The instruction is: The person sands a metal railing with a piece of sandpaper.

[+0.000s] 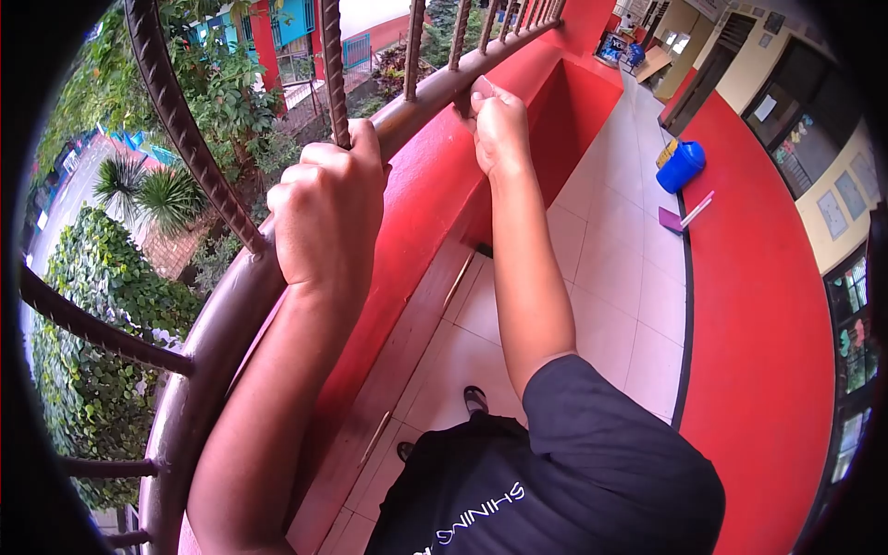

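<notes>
My left hand [328,208] is closed around the brown metal railing at the foot of a ribbed upright bar [333,74]. Farther along, my right hand [499,129] pinches a small flat reddish-brown piece [485,86], possibly sandpaper, beside the round handrail [416,118]. Part of that piece is hidden by the thumb and fingers. Both arms stretch forward, the right one over the red ledge [427,190] below the rail.
Leafy plants [102,305] grow beyond the bars. On my right runs a tiled walkway [606,250] with a blue bin [682,166] and a purple dustpan [672,220] by the red wall [758,351]. A person [626,22] is far down the corridor.
</notes>
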The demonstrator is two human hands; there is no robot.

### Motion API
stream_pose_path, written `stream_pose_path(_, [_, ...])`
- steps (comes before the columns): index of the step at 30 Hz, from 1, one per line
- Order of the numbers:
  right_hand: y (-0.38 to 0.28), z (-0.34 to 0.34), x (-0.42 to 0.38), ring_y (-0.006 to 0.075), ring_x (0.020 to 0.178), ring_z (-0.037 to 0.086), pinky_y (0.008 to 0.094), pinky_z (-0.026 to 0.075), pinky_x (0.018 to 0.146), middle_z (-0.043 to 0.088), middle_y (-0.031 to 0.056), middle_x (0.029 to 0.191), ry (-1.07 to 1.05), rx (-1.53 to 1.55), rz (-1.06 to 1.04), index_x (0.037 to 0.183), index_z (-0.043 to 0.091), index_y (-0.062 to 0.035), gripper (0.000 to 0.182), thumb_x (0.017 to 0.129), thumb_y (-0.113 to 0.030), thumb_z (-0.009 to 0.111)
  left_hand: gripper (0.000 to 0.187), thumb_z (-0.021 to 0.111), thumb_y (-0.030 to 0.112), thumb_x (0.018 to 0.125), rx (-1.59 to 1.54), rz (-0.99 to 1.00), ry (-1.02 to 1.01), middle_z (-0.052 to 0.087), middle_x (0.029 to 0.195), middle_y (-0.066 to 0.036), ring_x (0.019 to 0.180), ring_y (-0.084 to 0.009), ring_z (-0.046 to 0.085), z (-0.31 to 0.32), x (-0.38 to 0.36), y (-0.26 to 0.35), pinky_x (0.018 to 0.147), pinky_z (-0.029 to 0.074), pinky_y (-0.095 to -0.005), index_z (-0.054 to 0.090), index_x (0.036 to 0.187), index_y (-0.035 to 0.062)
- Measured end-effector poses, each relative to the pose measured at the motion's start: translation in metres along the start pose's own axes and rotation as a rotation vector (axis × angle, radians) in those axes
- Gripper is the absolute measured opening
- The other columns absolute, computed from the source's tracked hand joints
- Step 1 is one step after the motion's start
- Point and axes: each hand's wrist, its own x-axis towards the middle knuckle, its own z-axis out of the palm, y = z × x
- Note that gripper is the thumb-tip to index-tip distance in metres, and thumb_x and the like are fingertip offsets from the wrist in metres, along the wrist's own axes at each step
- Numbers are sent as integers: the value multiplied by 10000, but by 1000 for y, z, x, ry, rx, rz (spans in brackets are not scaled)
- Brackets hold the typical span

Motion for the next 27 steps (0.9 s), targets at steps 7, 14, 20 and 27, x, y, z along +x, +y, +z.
stream_pose_path(7, [16, 1, 0, 107, 808, 639, 236, 501, 714, 703, 103, 1002, 1, -145, -154, 1112, 700, 72, 301, 950, 64, 447, 410, 686, 504, 926, 2, -11, 23, 630, 692, -32, 576, -189, 707, 0, 0, 2, 475, 579, -332, 609, 1075, 130])
stream_pose_path(14, [-6, 6, -5, 64, 758, 578, 251, 485, 671, 690, 67, 998, 34, -223, -25, 1374, 624, 51, 404, 997, 61, 481, 394, 666, 477, 944, -6, -18, 5, 630, 696, -27, 585, -190, 711, -1, 2, 1, 481, 580, -328, 619, 1145, 142])
stream_pose_path(20, [5, -2, 22, 48, 764, 571, 241, 474, 657, 686, 25, 993, -71, 11, -2, 1359, 620, 72, 400, 993, 111, 462, 131, 553, 290, 1027, 43, 9, 108, 556, 652, -6, 526, -160, 639, 8, 1, 1, 422, 486, -307, 552, 952, 182])
stream_pose_path(27, [5, 8, 19, 100, 876, 609, 259, 489, 758, 714, 106, 1160, 35, -197, -204, 1370, 598, 91, 378, 1032, 46, 435, 143, 553, 290, 1025, 29, 5, 89, 555, 656, -6, 527, -153, 636, 5, -1, 2, 427, 488, -301, 538, 932, 182])
